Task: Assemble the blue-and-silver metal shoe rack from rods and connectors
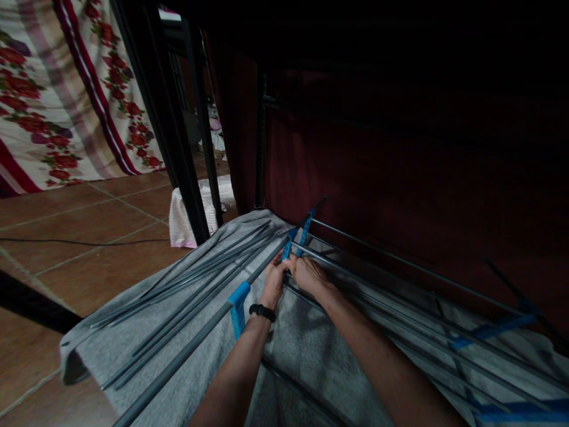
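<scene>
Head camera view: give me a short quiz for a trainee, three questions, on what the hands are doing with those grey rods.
1. True or false: the left hand and the right hand meet beside a blue clip on a grey rod.
2. What lies under the rods? A. a grey cloth B. cardboard C. a wooden board
3. Fill in: the black band sits on the ___ wrist.

Key: 1 true; 2 A; 3 left.
</scene>
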Demonstrator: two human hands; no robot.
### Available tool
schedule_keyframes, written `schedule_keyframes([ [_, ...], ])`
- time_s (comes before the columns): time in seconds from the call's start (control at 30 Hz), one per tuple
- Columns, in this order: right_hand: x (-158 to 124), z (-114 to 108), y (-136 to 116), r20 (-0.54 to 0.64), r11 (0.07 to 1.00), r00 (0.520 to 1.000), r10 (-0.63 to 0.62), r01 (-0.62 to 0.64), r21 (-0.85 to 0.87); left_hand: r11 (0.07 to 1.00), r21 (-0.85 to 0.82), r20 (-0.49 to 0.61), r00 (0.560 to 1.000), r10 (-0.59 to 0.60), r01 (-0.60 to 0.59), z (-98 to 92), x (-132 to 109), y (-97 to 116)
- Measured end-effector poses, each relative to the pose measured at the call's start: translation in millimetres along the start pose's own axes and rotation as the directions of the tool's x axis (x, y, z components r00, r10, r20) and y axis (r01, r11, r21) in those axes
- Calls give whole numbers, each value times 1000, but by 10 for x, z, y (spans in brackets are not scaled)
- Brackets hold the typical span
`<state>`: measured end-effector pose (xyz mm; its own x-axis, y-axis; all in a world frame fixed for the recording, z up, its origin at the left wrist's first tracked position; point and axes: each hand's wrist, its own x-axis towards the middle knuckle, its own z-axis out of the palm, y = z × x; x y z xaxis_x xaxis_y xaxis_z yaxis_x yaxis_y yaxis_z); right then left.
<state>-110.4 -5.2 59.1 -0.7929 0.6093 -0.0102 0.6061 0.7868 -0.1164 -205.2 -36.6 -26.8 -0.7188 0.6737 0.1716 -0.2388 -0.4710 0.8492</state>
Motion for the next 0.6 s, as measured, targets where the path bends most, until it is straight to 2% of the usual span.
schedule_keyframes([
  [0.1, 8, 9, 19, 16, 1000, 1000, -11, 11, 6, 1000, -27, 13, 1000, -2, 2, -21, -12, 27],
  [0.17, -3, 31, 22, 17, 1000, 1000, -17, 17, -5, 1000, -20, -23, 1000, 11, -12, -20, -18, 43],
  [0.27, -43, 79, 5, -2, 999, 1000, -7, 7, -46, 997, 61, -87, 995, 52, -47, 21, -3, 51],
  [0.33, -72, 114, -20, -18, 997, 1000, 2, -4, -74, 994, 96, -85, 994, 64, -56, 60, 30, 44],
  [0.47, -98, 196, -99, -48, 996, 999, 18, -23, -88, 999, 21, -66, 997, -37, 39, 106, 138, 28],
  [0.6, -100, 297, -171, -161, 992, 982, 95, -108, -70, 989, -31, -96, 985, -146, 144, 144, 204, 71],
])
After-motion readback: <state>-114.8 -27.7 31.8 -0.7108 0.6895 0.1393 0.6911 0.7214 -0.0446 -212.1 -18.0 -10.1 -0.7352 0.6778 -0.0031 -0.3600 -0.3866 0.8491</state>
